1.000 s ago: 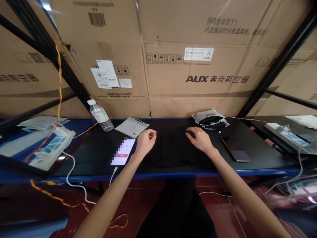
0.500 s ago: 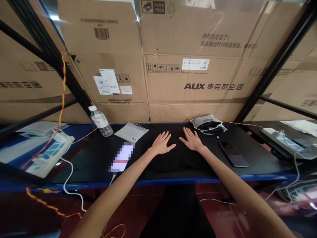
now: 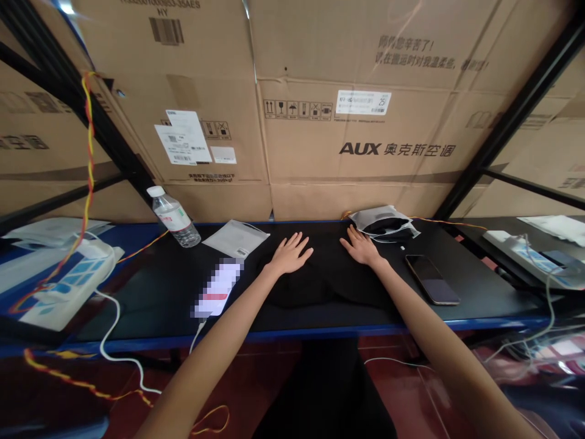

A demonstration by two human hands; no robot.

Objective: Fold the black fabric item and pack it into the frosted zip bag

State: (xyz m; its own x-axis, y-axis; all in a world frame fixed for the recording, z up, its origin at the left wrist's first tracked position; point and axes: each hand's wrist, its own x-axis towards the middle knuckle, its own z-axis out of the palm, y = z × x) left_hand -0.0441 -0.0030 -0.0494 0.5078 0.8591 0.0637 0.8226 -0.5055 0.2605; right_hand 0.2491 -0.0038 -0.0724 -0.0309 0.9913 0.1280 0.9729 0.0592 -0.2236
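l. hand (image 3: 287, 253) & r. hand (image 3: 361, 246) open, fingers spread, gripping nothing – both on black cloth (image 3: 329, 289), mid desk (image 3: 146, 299). risk: uneven pressure may crease cloth; outward r. push may shift adj. grey pouch (image 3: 371, 215).

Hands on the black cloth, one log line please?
left hand: open, on black cloth | right hand: open, beside grey pouch | dark phone: untouched | bottle: capped

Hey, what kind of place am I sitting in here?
Probably a makeshift workstation: a dark tabletop on a blue-edged frame, power strips at both sides, and big AUX cardboard behind.
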